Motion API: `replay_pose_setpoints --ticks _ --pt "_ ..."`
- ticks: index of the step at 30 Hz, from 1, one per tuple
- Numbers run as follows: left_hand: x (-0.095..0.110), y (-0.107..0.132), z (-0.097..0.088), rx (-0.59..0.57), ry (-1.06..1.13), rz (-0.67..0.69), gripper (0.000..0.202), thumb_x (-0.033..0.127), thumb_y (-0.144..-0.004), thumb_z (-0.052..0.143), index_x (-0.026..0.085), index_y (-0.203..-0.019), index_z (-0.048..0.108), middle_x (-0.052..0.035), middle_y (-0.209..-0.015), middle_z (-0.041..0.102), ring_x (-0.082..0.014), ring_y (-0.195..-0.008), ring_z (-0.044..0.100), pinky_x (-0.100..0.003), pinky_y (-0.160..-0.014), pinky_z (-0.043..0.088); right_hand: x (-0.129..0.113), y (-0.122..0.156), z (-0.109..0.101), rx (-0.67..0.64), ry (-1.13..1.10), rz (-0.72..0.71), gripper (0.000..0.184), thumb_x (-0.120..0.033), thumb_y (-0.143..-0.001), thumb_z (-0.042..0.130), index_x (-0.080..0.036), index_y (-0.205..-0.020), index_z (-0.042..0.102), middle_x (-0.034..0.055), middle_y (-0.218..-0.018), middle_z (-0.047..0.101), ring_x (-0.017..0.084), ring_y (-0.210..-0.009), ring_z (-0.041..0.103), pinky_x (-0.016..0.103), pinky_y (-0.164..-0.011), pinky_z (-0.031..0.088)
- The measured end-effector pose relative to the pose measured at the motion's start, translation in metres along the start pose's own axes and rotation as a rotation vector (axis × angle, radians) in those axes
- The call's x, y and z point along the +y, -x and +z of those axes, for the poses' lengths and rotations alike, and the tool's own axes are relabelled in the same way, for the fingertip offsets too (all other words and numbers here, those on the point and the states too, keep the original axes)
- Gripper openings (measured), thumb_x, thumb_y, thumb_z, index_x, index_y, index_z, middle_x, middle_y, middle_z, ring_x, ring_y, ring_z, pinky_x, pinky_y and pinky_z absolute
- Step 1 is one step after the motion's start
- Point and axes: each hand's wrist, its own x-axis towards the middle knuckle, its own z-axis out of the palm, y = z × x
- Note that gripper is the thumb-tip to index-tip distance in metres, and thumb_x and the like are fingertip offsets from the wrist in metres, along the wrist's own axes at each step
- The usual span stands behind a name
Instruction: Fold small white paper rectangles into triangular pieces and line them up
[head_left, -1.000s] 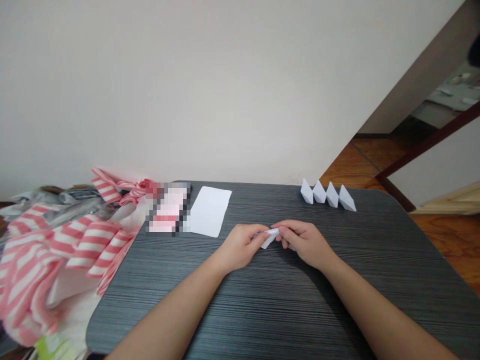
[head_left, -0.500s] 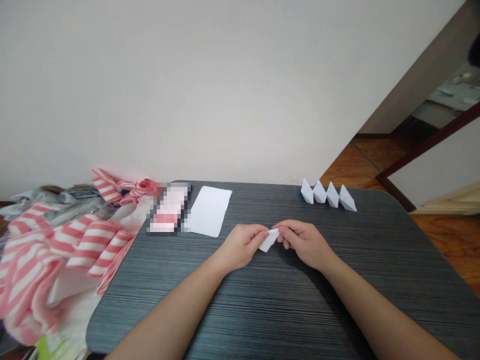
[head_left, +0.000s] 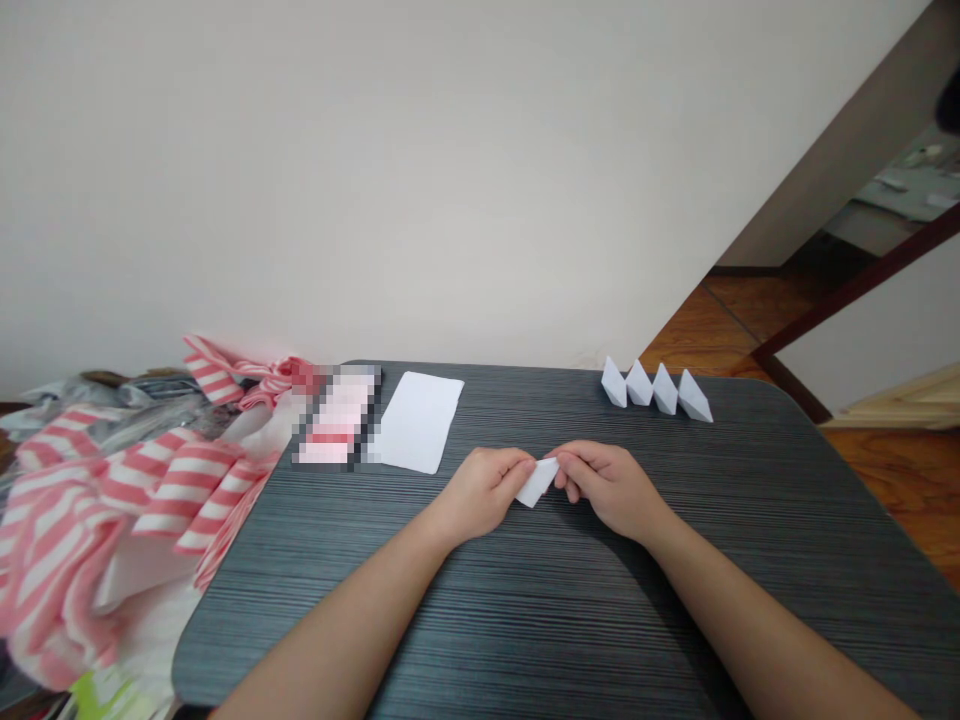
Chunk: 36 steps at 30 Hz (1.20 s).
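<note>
Two hands: the left hand and the right hand sit close together above the middle of the table, forearms reaching in from the near side, both closed in a fingertip pinch on one small folded paper piece.

Change from the earlier frame: the folded paper piece shows more of itself, a broader white wedge below the fingers where a narrower sliver showed before. The hands have barely shifted, and the other things on the table lie as they did.

Folded paper piece: white and creased, held between the two hands, its tip angled down and toward the near side. Its upper part is hidden by the fingers. Whether the tip touches the tabletop cannot be told.

Far row: four origami pieces stand peaked and side by side, close together near the far edge, to the right of the hands.

Flat sheet: one white rectangular paper sheet lies flat near the far edge, to the left of the hands.

Blurred item: a pixelated patch in pink and white sits just left of the sheet; too blurred to name.

Cloth: pink-and-white striped fabric lies heaped beyond the table's left edge.

Surroundings: a dark grey wood-grain table with rounded corners, a white wall on the far side, and an orange-brown wood floor to the right.
</note>
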Motion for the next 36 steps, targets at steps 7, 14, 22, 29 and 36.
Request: replay_pose_setpoints --ticks 7,14,22,29,36 --pt "-0.0003 -0.0003 0.0003 -0.017 0.025 0.033 0.036 0.036 -0.092 0.038 0.015 -0.089 0.068 -0.0007 -0.069 0.061 -0.0101 -0.061 0.048 -0.021 -0.056 0.033 0.0000 0.0007 -0.0004 -0.007 0.030 0.008 0.027 -0.028 -0.091 0.044 -0.016 -0.084 0.067 -0.0001 -0.065 0.061 0.010 -0.050 0.052 0.022 -0.053 0.042" --pt "-0.0021 -0.0007 0.0011 -0.010 -0.006 0.024 0.038 0.033 -0.093 0.036 0.016 -0.082 0.067 -0.0003 -0.066 0.060 -0.0097 -0.060 0.049 -0.021 -0.057 0.032 0.0000 0.0004 0.0008 -0.026 -0.035 0.021 0.025 -0.029 -0.090 0.047 -0.018 -0.087 0.069 0.0006 -0.068 0.064 0.010 -0.050 0.052 0.022 -0.052 0.043" --pt "-0.0041 0.0003 0.0020 0.004 -0.027 0.017 0.033 0.029 -0.091 0.039 0.015 -0.078 0.066 0.0012 -0.060 0.055 -0.0084 -0.055 0.044 -0.020 -0.052 0.029 -0.0037 0.0012 -0.0005 -0.053 0.091 0.000 0.028 -0.027 -0.090 0.047 -0.016 -0.076 0.069 0.0003 -0.059 0.063 0.011 -0.050 0.055 0.022 -0.053 0.042" --pt "-0.0055 -0.0008 0.0023 0.032 -0.014 0.001 0.031 0.027 -0.089 0.040 0.014 -0.076 0.065 -0.0002 -0.064 0.059 -0.0089 -0.058 0.046 -0.020 -0.054 0.032 -0.0060 -0.0003 -0.0011 -0.005 0.213 -0.039 0.029 -0.027 -0.089 0.049 -0.016 -0.066 0.063 -0.0013 -0.053 0.059 0.010 -0.047 0.054 0.022 -0.054 0.040" --pt "-0.0055 -0.0007 0.0014 0.014 -0.004 -0.009 0.033 0.028 -0.090 0.039 0.014 -0.074 0.065 0.0000 -0.063 0.058 -0.0090 -0.057 0.046 -0.020 -0.053 0.032 0.0029 -0.0004 -0.0043 -0.052 -0.075 0.063 0.031 -0.032 -0.092 0.042 -0.015 -0.078 0.064 0.0008 -0.062 0.060 0.009 -0.049 0.050 0.022 -0.050 0.038"
